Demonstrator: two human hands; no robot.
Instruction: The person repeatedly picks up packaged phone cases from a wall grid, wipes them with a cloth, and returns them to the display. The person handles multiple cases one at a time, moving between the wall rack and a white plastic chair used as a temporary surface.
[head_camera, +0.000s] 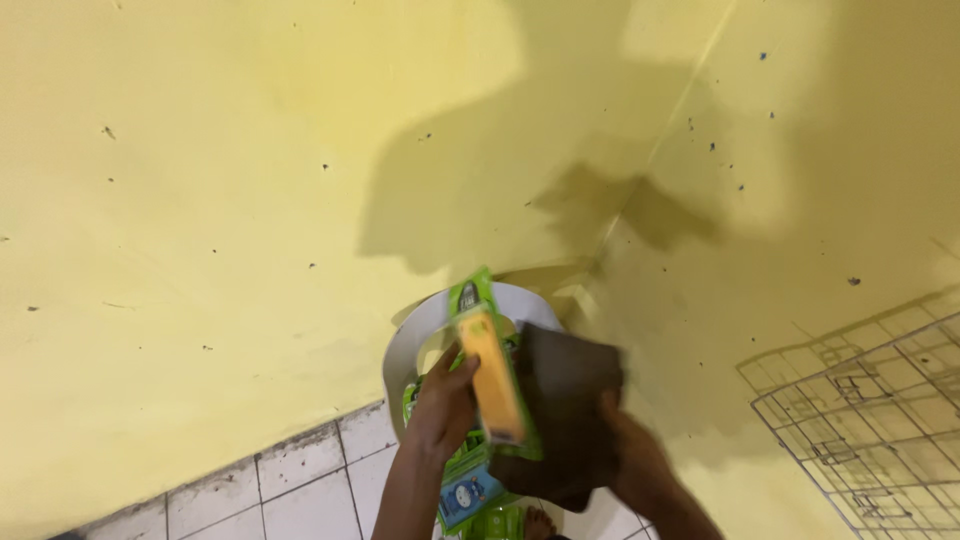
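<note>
Head view shows us two bare hands low in the middle, in front of a yellow wall (200, 200). Our left hand (443, 405) is closed on a long, narrow green blister pack (492, 360) with an orange item inside, thumb across its front edge. The pack's long axis runs nearly upright, its top leaning slightly left toward the wall and its lower end pointing down toward us. Our right hand (635, 462) grips a dark brown cloth (562, 415) pressed against the pack's right side; its fingers are mostly hidden behind the cloth, so we cannot tell how they are curled. Behind both sits a white tub (420, 335) holding more green packs (470, 490), largely covered by the hands and cut off by the lower edge. A white wire rack (880, 420) leans at the right, cropped by the frame edge. White floor tiles (290, 490) show lower left. Motion blur softens the cloth and the pack's printing.
</note>
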